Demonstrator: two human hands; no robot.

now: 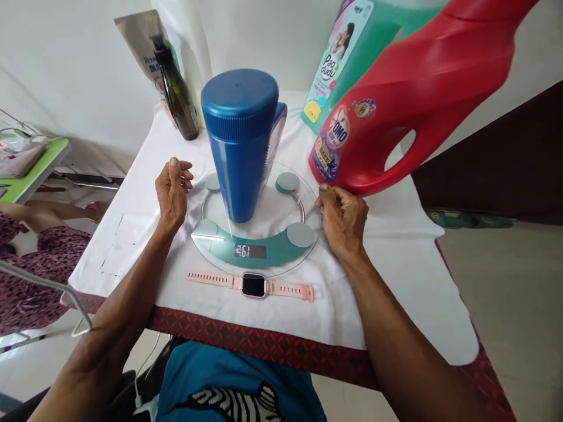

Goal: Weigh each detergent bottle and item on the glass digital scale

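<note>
While a teal shirt [237,375] with a zebra print shows nearest, a dark red patterned border [220,331] runs along the near edge of the tabletop, and a white cloth [136,228] covers most of the rest. On the cloth lies a watch [254,285], its pink strap stretched out left and right and its screen dark. Just beyond it sits a round glass scale [259,252] with a teal band; its small display [250,251] is lit, but the digits are hard to read.

The left hand [172,190] is raised near the left side of the scale, its fingers loosely curled and apart, holding nothing visible. The right hand [343,214] is at the right rim of the scale, close to the red jug. Its fingers are curled with the thumb near them; whether they grip anything cannot be told.

A blue container [240,146] with a ridged lid stands on the scale, between the hands. To the left, beyond the tabletop, are a person [57,246] in patterned clothing and a green table [46,158].

At the right, the red jug [396,99] bears an OMO label. Farther back are a green bottle [328,70] labelled Pao dudu and, at far left, a dark pump bottle [178,97] in front of a pouch [141,41].
</note>
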